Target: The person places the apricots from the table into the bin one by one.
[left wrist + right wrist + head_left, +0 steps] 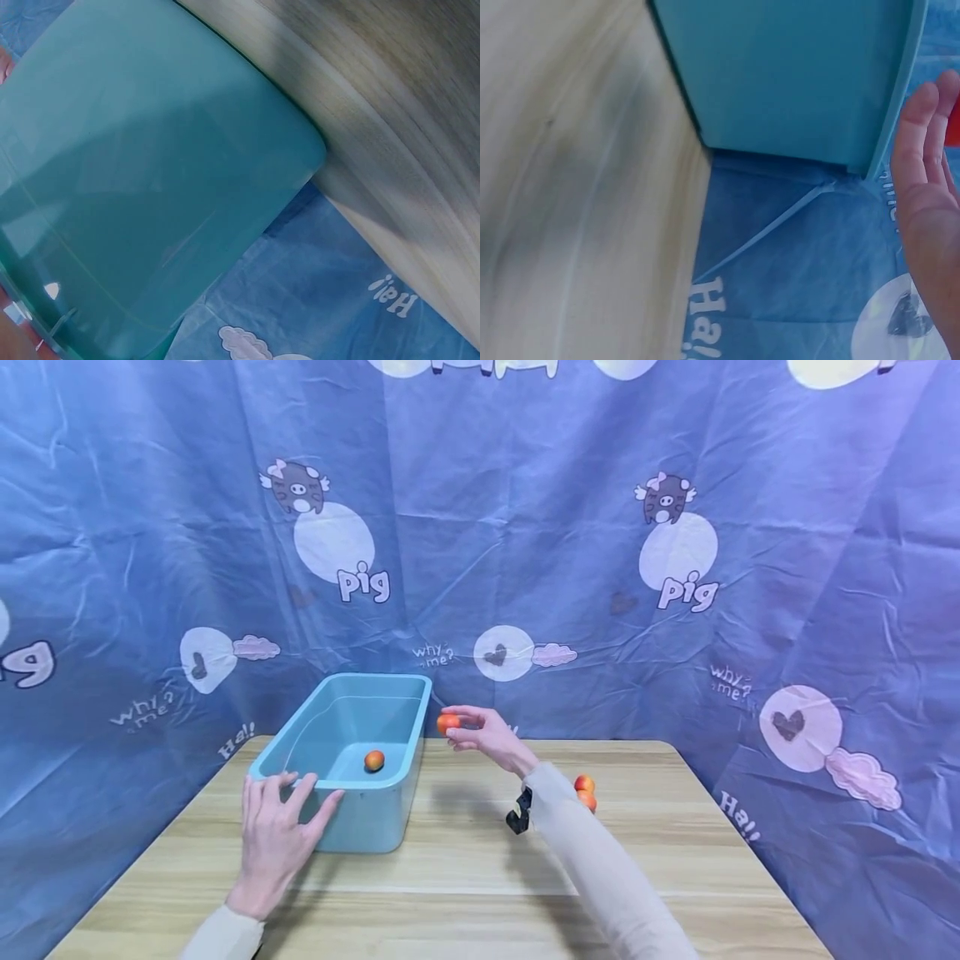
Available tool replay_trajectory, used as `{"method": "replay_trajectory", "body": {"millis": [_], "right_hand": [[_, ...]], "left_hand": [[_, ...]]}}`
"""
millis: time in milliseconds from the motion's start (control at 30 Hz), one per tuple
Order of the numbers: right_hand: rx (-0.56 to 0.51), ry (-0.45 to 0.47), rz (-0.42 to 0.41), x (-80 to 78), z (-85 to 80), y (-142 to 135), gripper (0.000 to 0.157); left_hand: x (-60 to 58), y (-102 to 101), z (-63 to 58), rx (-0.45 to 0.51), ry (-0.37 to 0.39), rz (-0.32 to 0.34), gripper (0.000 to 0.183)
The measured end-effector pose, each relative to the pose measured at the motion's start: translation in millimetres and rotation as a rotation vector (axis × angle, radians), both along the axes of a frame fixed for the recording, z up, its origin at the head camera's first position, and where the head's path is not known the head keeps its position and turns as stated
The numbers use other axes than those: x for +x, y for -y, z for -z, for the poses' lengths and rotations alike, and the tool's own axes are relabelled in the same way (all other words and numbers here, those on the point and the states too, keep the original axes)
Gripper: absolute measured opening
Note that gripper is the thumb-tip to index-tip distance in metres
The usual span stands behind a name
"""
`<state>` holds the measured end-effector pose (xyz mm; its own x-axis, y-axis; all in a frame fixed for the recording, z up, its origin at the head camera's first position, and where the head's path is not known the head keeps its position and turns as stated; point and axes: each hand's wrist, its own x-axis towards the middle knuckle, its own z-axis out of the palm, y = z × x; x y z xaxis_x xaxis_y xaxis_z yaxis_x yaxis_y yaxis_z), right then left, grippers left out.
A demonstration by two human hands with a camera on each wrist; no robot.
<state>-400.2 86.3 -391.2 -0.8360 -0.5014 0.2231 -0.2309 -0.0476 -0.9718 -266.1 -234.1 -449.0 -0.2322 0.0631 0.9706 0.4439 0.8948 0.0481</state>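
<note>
In the head view my right hand [487,737] pinches a small round red-orange fruit [447,723] between thumb and fingers. It is held in the air just right of the light-blue plastic bin [401,817], near rim height. A similar yellow-and-red fruit [374,761] lies on the bin's floor. My left hand [277,827] grips the front rim, fingers over the edge and thumb at the outer wall. The right wrist view shows my right fingers beside the bin wall [795,82], with part of the held fruit [953,127] at the frame edge.
Two more red-orange fruits [585,787] lie on the wooden table [465,877] at the right, partly behind my right forearm. A blue cloth [510,568] with printed pigs hangs behind the table and along both sides. The bin stands left of the table's middle.
</note>
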Motion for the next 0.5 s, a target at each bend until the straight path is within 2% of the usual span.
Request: {"method": "replay_trajectory", "body": {"millis": [233,333,500], "right_hand": [[0.032,-0.057,0.08,-6.2,-14.1,17,0.048],[0.047,-0.088,0.08,-9.3,-19.7,27,0.049],[0.133,-0.158,0.076,-11.3,-32.1,46,0.045]], "left_hand": [[1.2,-1,-2.2,0.003,0.006,0.006,0.061],[1.0,-1,-3.5,-0.001,0.009,0.006,0.061],[1.0,0,-5.2,-0.001,0.009,-0.001,0.063]]}}
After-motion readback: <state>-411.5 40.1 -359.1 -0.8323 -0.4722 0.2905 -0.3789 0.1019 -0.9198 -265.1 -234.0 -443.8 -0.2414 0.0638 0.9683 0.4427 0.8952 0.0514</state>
